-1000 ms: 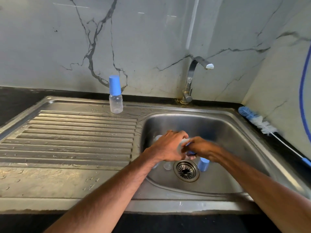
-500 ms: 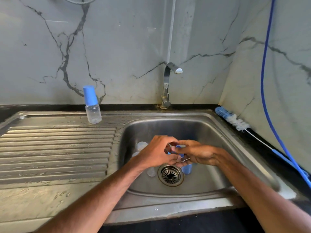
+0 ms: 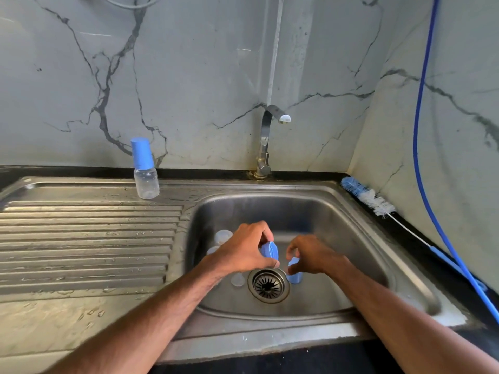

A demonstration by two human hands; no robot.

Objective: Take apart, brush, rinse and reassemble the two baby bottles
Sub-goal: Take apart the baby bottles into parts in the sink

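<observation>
My left hand (image 3: pixel 244 252) pinches a blue screw ring (image 3: pixel 270 249) over the sink basin (image 3: pixel 337 238). My right hand (image 3: pixel 313 256) hovers just right of it, fingers loosely curled with a gap between thumb and fingers. Its fingertips sit right at the top of a blue cap (image 3: pixel 294 276) standing beside the drain (image 3: pixel 268 286); I cannot tell if they touch. A clear bottle body (image 3: pixel 222 236) lies in the basin behind my left hand, and a clear teat (image 3: pixel 237 279) lies left of the drain. The second bottle (image 3: pixel 145 171), capped in blue, stands upright on the drainboard's back edge.
A blue and white bottle brush (image 3: pixel 370 199) lies on the black counter right of the basin. The tap (image 3: pixel 266 141) is off. A blue hose (image 3: pixel 421 157) hangs down the right wall. The ribbed drainboard (image 3: pixel 81 238) is wet.
My hands were joined on the blue ring; now they have parted. The ring stayed in my left hand and my right hand drew away toward the blue cap. The view shifted right.
</observation>
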